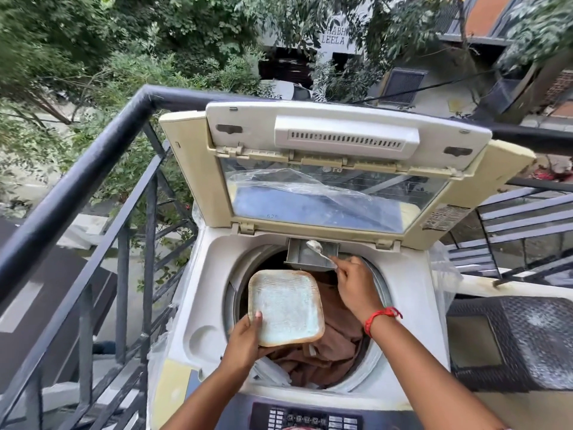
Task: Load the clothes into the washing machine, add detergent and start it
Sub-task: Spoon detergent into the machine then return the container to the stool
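Two hands busy: right hand [353, 282] pinching a spoon [319, 251], bowl tipped over the detergent drawer [311, 254] just ahead; left hand [245, 342] clamped on a plate [286, 307] of powder. Below both, brown clothes [331, 349] already loaded. Lid [341, 175] up; control panel [307, 418] near the wrists, untouched.

Outdoor balcony in daylight: a black metal railing [93, 169] runs along the edge, leafy trees [93, 41] and a building [403, 72] (lettered sign) beyond
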